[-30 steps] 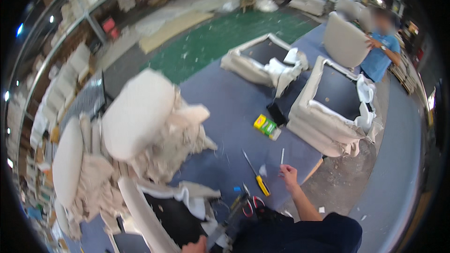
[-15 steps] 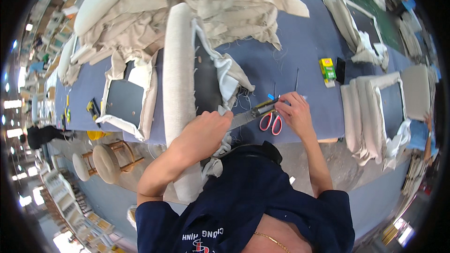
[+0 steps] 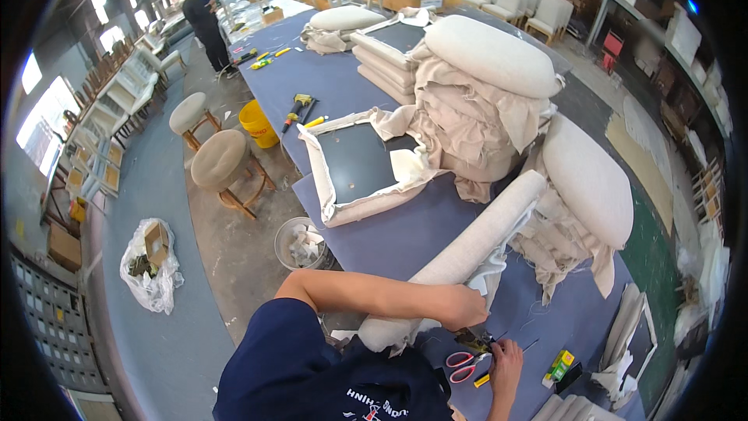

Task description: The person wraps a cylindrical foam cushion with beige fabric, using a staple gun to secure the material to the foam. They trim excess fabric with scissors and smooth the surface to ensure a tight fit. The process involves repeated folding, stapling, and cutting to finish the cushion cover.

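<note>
My left hand [image 3: 466, 309] is closed beside the upholstered cushion panel [image 3: 467, 243]; its fingertips and whatever they hold are hidden. The panel lies tilted against me, beige fabric on the outside and loose white lining along its edge. My right hand [image 3: 506, 360] has its fingers closed at the end of a dark, grey metal tool [image 3: 474, 340], whose kind I cannot make out. Red-handled scissors [image 3: 461, 366] rest on the blue tabletop just left of that hand. A yellow-handled item [image 3: 481, 380] lies below them.
Padded covers are heaped in a pile [image 3: 475, 109] at the back. An upturned seat frame [image 3: 354, 162], a yellow-black power tool [image 3: 296, 109] and a green-yellow box [image 3: 559, 366] sit on the table. Stools [image 3: 226, 162], a yellow bucket [image 3: 257, 123] and a bin [image 3: 300, 243] stand left.
My view has swung to the left, bringing the floor and far table into sight. Both hands remain close together by the metal tool and the cushion panel.
</note>
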